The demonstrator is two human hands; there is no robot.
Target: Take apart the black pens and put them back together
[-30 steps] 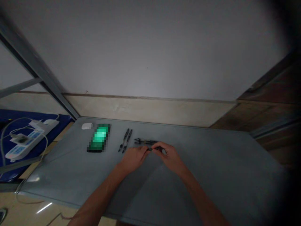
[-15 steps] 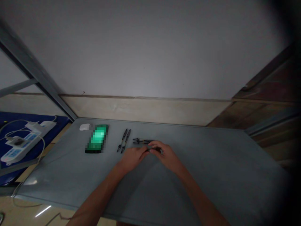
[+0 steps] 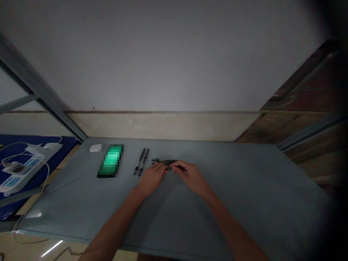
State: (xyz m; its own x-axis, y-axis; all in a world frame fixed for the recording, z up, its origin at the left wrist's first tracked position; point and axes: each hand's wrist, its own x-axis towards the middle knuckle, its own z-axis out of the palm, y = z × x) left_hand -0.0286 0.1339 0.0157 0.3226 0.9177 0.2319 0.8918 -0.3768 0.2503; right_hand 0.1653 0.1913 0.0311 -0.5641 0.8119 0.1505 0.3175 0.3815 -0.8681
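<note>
My left hand (image 3: 153, 178) and my right hand (image 3: 191, 174) are close together over the middle of the grey table (image 3: 244, 192). Between them is a dark pen (image 3: 169, 168), lying crosswise with both sets of fingers closed on it and largely covering it. Just beyond the fingers, more dark pens (image 3: 164, 161) lie sideways on the tabletop; my hands partly hide them. To the left of my left hand, two black pens (image 3: 141, 162) with clear middles rest side by side, slanting away from me.
A phone (image 3: 111, 161) with a blurred green screen lies left of the pens. Behind it sits a small white case (image 3: 96, 148). A white power strip (image 3: 29, 166) with plugs and cables lies on a blue surface at far left. A pale wall (image 3: 168, 54) stands behind the table.
My hands have moved slightly forward and left with the held pen, closer to the sideways pens. The camera view has shifted slightly. The two slanted pens stay in place.
</note>
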